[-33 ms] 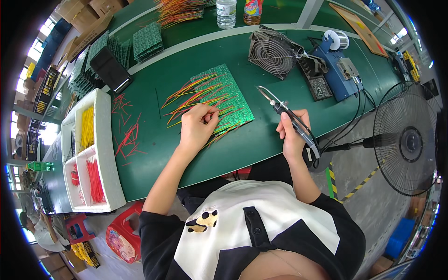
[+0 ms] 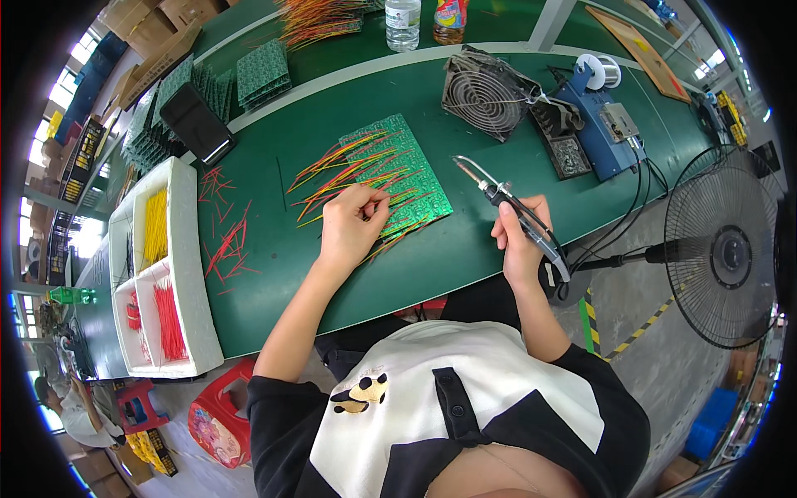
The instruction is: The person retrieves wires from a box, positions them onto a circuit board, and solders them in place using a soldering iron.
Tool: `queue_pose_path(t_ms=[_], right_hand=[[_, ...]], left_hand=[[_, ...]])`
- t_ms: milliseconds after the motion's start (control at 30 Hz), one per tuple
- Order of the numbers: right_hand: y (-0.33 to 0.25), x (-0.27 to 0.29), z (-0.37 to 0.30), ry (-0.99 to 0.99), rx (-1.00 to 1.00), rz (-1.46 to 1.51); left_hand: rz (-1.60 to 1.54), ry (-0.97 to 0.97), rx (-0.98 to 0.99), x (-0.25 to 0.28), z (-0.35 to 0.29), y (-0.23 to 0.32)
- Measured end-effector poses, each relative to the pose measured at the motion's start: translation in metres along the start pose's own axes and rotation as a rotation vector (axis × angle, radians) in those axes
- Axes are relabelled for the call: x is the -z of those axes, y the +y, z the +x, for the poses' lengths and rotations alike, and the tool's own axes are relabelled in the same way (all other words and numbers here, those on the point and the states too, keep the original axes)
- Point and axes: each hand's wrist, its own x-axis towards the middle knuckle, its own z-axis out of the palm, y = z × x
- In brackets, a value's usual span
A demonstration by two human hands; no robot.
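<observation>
Circuit board (image 2: 422, 178) lies by the narrowly pinched left hand (image 2: 353, 224), leftward of the right hand (image 2: 521, 242) gripping a soldering iron (image 2: 550, 251)

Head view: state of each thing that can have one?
Left hand, fingers pinched at the circuit-board panel; anything gripped is hidden
Right hand, closed around the soldering iron
Soldering iron, tip off the panel
Circuit-board panel, flat, partly covered by red and yellow wires
Foam box, open, holding yellow wire bundle and red wire bundle
Phone, propped, screen dark
Clear bottle, upright
Pedestal fan, upright; running or not unclear
</observation>
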Motion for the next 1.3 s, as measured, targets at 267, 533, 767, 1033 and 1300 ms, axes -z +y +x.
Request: queue_pose_path(t_ms=[267, 533, 767, 1033, 1300], right_hand=[[-0.0045, -0.0011, 0.0015, -0.23, -0.092, -0.023], [-0.0057, -0.0038, 0.0017, -0.261, -0.099, -0.057], [-0.0051, -0.0023, 0.0023, -0.277, -0.125, -0.1], [-0.0052, -0.0033, 0.0019, -0.275, -0.114, -0.095], [-0.0054, -0.0029, 0.0014, -0.275, -0.116, -0.091]], left_hand=[[0.016, -0.012, 0.013, 0.0022, 0.0006, 0.0032], [-0.002, 0.003, -0.013, 0.0003, -0.0002, 0.0004], [0.005, -0.006, -0.008, 0.0007, -0.0007, -0.0005], [0.005, -0.005, 0.005, 0.0006, -0.0009, 0.0004], [-0.012, -0.007, 0.021, 0.0001, -0.0014, 0.0004]])
